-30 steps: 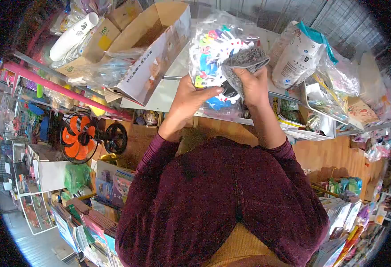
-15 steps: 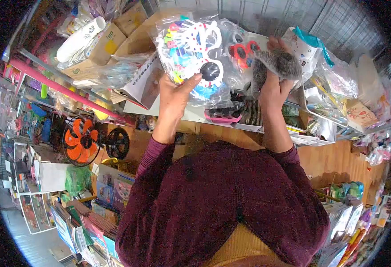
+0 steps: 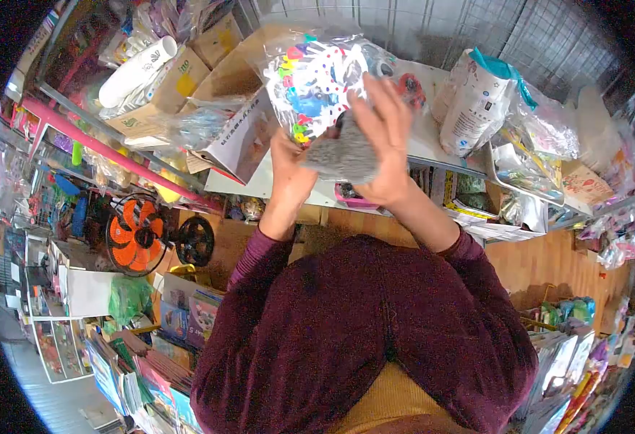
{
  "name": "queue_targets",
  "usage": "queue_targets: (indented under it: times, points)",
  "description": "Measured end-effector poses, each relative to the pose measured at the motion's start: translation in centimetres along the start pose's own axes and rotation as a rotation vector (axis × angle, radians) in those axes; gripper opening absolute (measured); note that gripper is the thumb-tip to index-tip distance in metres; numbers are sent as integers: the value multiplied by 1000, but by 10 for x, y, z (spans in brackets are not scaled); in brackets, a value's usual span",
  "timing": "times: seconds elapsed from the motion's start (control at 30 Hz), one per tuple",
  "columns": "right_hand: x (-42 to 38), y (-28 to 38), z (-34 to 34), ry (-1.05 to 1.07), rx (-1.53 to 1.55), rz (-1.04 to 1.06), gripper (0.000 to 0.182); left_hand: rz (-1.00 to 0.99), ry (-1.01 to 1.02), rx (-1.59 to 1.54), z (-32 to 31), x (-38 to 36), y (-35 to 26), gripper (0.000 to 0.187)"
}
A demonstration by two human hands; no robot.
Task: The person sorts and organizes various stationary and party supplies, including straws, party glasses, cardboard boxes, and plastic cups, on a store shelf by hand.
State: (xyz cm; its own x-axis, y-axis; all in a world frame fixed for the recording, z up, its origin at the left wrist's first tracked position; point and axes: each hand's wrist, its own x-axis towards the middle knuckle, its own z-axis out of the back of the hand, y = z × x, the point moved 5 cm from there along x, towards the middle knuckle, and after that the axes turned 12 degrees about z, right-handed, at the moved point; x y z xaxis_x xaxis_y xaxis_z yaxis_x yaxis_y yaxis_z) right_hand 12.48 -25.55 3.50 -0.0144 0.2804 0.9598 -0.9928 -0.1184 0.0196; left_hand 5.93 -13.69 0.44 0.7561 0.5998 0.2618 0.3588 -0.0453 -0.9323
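My left hand (image 3: 290,173) grips the lower edge of a clear plastic bag of colourful toy glasses (image 3: 310,90), with white, blue, red and yellow frames inside. A grey fuzzy cloth (image 3: 343,155) lies across the front of the bag's lower part, held by my right hand (image 3: 386,145). The fingers of that hand reach up along the bag's right side and are slightly blurred. The cloth hides part of the bag and my left fingertips. Behind my right hand, red toy glasses (image 3: 409,88) show on the shelf.
A white shelf (image 3: 433,148) runs in front of me. On its left stand open cardboard boxes (image 3: 234,141); on its right are a white printed bag (image 3: 476,105) and a tray of small packets (image 3: 527,170). An orange fan (image 3: 137,235) stands lower left.
My right hand has brought the grey cloth leftward from the shelf's right side onto the bag. The bag stays in my left hand, shifted slightly right.
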Motion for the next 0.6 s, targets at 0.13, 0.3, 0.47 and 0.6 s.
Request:
queue_targets:
  times: [0.13,0.3,0.47,0.6]
  points:
    - [-1,-4,-20,144,18,-8,74,-185,-66,383,5,-2,5,42]
    - [27,-23,-15,171,-73,4,73,-13,23,411,0,-10,9,40]
    - [53,-46,-17,117,-112,37,57,53,86,319,0,-17,20,35]
    - [62,-95,-26,176,-26,-67,51,89,155,408,-1,-30,13,35]
